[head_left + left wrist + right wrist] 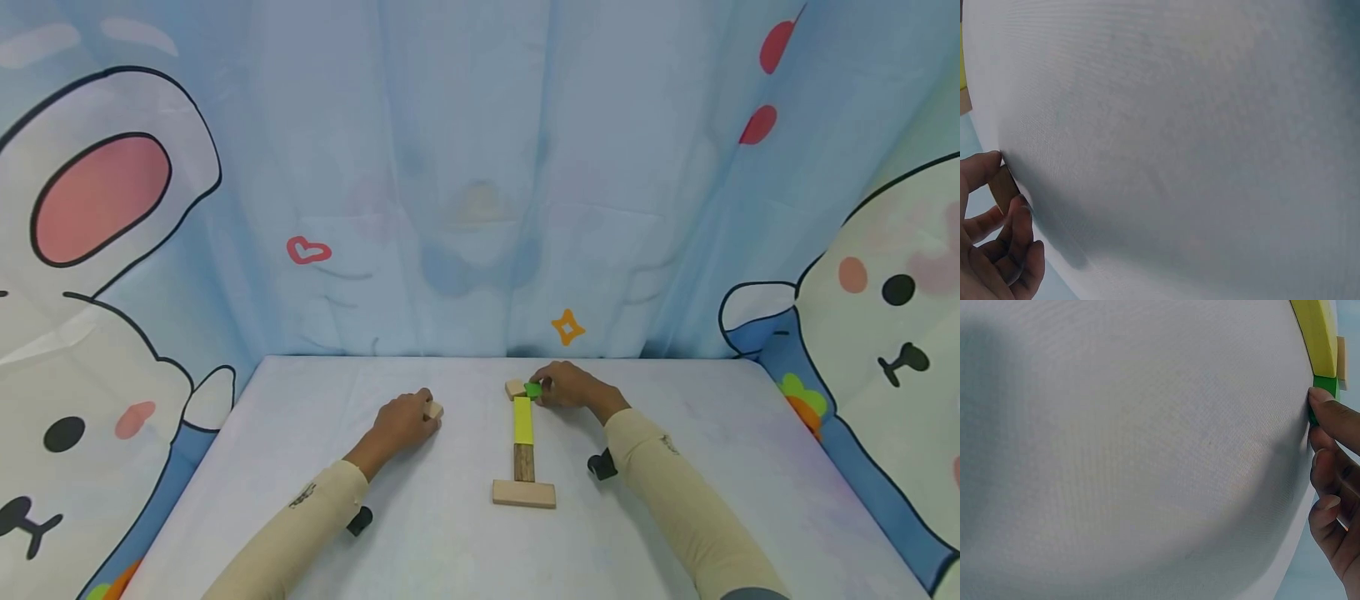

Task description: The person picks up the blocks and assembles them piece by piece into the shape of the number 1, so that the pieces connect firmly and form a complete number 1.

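Note:
My left hand (pixel 406 420) pinches a small plain wooden block (pixel 433 410) between thumb and fingers, left of the row of blocks; the left wrist view shows that block (pixel 1004 188) too. At the far end of the row, my right hand (pixel 567 385) pinches a green block (pixel 532 390). In the right wrist view the green block (pixel 1325 385) meets the end of the yellow block (pixel 1317 337). A plain wooden block (pixel 515 388) lies just left of the green one. Nearer me, the yellow block leads to a brown block (pixel 524 462), then a wide plain crosswise block (pixel 524 494).
The blocks lie on a white-covered table (pixel 450 550). Behind it hangs a pale blue curtain (pixel 465 167) with cartoon animals at both sides. Black wrist-worn devices show under the left sleeve (pixel 360 521) and beside the right sleeve (pixel 652 454).

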`<state>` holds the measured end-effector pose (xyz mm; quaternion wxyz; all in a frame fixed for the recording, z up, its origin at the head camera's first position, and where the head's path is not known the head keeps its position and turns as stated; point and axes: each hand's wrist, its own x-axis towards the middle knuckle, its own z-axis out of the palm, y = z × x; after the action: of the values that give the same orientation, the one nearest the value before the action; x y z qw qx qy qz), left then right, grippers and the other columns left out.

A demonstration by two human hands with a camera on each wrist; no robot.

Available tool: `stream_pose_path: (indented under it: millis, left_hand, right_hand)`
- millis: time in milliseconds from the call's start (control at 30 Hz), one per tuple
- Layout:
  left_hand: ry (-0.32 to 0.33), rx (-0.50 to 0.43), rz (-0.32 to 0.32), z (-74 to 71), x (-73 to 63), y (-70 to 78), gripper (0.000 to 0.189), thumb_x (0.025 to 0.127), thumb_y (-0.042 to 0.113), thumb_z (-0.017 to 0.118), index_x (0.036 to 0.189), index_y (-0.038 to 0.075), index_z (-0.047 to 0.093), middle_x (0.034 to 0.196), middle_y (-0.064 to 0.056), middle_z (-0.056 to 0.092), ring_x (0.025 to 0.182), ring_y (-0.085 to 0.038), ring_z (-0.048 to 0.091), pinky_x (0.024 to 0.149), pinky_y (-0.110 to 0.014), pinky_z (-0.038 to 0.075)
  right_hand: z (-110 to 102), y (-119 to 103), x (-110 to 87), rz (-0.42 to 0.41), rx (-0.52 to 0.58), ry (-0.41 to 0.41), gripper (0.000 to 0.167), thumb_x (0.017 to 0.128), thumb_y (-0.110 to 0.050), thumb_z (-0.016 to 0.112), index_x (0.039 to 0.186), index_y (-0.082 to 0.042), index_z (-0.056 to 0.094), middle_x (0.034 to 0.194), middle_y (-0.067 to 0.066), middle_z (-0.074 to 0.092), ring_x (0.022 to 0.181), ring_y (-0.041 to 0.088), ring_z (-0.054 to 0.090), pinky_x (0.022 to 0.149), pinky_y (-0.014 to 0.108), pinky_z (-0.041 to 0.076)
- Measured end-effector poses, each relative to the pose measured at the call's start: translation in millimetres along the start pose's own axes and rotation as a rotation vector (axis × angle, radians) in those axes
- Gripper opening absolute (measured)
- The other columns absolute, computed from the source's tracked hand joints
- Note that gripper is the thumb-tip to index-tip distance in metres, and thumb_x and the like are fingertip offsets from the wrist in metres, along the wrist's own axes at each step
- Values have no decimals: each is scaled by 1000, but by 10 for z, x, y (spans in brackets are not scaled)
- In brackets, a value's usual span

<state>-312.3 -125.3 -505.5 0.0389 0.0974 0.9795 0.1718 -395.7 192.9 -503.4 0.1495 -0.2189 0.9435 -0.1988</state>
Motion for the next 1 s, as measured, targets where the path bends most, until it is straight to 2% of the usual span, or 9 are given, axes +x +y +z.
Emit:
stream_pose_path:
  millis: [167,567,1000]
  left_hand:
    - [-3,21,6,17,22,-1,41,93,28,70,125,5,61,100,-11,70,79,-17,59,68,-35,49]
    - [1,3,26,-35,21,72,39,94,28,69,124,5,61,97,-10,69,77,-17,58,66,-34,48]
    - [13,11,52,-1,67,106,40,93,29,71,124,6,61,95,-9,70,75,-16,58,65,-34,48]
  right_hand:
    - [-17,-4,-7,8,7,-4,40,89,-15,76,127,-4,68,99,4,66,88,17,56,82,35,50]
    - [-34,-20,-14,24,-2,-3,40,90,-15,75,128,-5,67,102,5,66,90,18,56,84,37,50]
    - [-6,-20,-15,25,9,3,40,89,-15,76,127,-5,68,101,5,66,90,19,57,85,37,51]
